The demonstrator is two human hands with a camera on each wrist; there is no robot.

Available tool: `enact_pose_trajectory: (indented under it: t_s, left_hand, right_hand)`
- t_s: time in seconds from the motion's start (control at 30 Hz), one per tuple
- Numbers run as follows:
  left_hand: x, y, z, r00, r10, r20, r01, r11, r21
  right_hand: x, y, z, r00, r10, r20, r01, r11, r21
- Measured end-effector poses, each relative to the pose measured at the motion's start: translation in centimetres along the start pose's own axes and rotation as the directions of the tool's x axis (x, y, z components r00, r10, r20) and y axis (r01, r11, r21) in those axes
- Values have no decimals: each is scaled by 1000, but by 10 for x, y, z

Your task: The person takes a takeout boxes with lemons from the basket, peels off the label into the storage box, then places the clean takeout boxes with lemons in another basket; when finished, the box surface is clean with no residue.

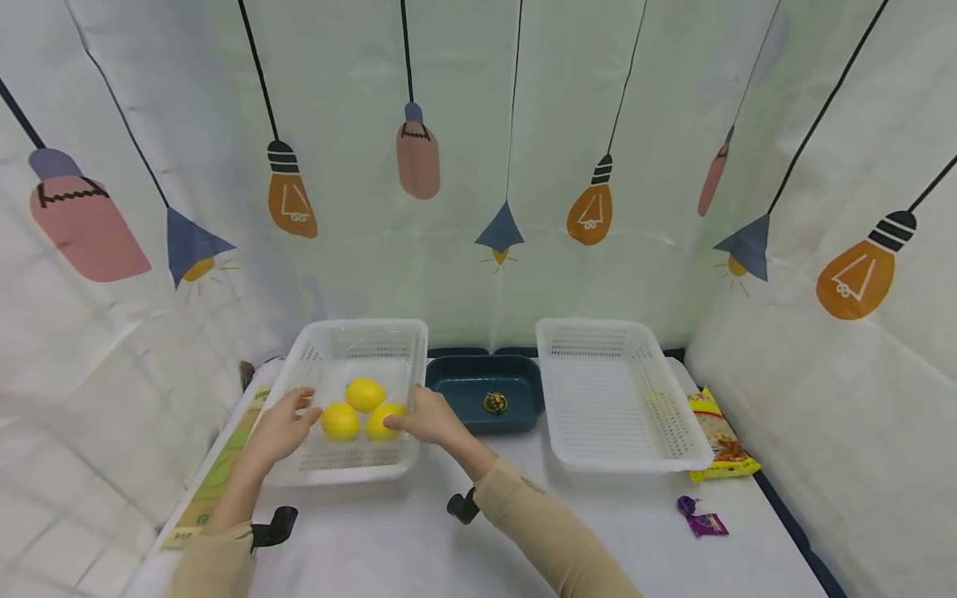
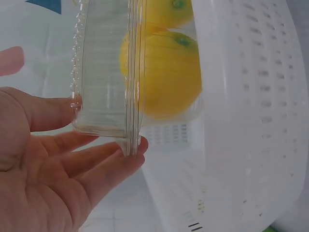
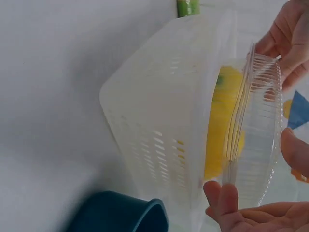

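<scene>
A clear plastic clamshell box (image 2: 104,72) with ridged edges is held between both hands at the left white basket (image 1: 340,477). Three yellow lemons (image 1: 365,394) show through the clear plastic. My left hand (image 1: 287,422) grips the box's left end, thumb at the upper edge and fingertips under the rim in the left wrist view. At the opposite end, my right hand (image 1: 434,415) holds the box with its thumb at the upper edge and fingertips at the rim. In the right wrist view the box overlaps the basket's top edge, its lower part hidden behind the basket wall.
Right of the basket stands a dark teal dish (image 1: 449,409) holding a small round gold-and-black item (image 1: 495,403). Beyond it is another white basket (image 1: 609,415), with a yellow snack packet (image 1: 721,436) and purple wrapped candies (image 1: 706,524) nearby. A green-yellow packet (image 1: 217,482) lies at left.
</scene>
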State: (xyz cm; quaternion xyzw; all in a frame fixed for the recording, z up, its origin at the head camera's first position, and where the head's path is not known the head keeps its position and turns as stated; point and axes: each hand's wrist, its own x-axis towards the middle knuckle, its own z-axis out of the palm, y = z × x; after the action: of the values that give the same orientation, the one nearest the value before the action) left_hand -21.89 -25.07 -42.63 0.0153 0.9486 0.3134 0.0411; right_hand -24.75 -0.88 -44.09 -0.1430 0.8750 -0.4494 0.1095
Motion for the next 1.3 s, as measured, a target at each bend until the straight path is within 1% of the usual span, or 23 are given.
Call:
enact_pose_trajectory:
  t_s: [0.1,0.2,0.3,0.43,0.6,0.73,0.83,0.97,1.13,1.23,1.3]
  left_hand:
    - [7,-6,-4,999,-12,42,12,1000,3]
    - [13,-17,-4,996,-34,86,37,999,-24]
    - [19,-28,-1,990,-57,128,65,996,-61]
    - [25,-35,3,984,-74,159,91,991,-97]
    - [27,-41,2,983,-69,170,89,989,-115]
    - [28,-46,0,982,-75,172,96,989,-115]
    - [33,-49,2,981,-74,178,95,989,-117]
    - [38,-52,6,981,-78,176,99,989,-113]
    - [41,-55,11,976,-109,189,131,985,-109]
    - [42,-57,15,972,-127,196,151,982,-115]
    - [43,-58,17,972,-137,193,161,980,-117]
  right_hand:
    - [5,-1,4,999,35,-3,-35,999,6]
    - [8,-2,6,997,72,-2,-72,997,25]
    - [11,0,8,996,89,4,-89,994,55]
    - [14,0,10,994,109,23,-110,991,75]
    - [18,-6,12,992,117,55,-121,990,77]
    - [24,-10,16,990,95,104,-105,990,96]
    - [28,-11,18,987,102,124,-117,986,121]
    - [29,-8,22,980,141,138,-163,972,170]
    - [29,-4,28,974,167,151,-200,951,234]
    - [29,-3,30,975,168,149,-201,949,244]
    - [29,-2,31,974,169,149,-200,952,232]
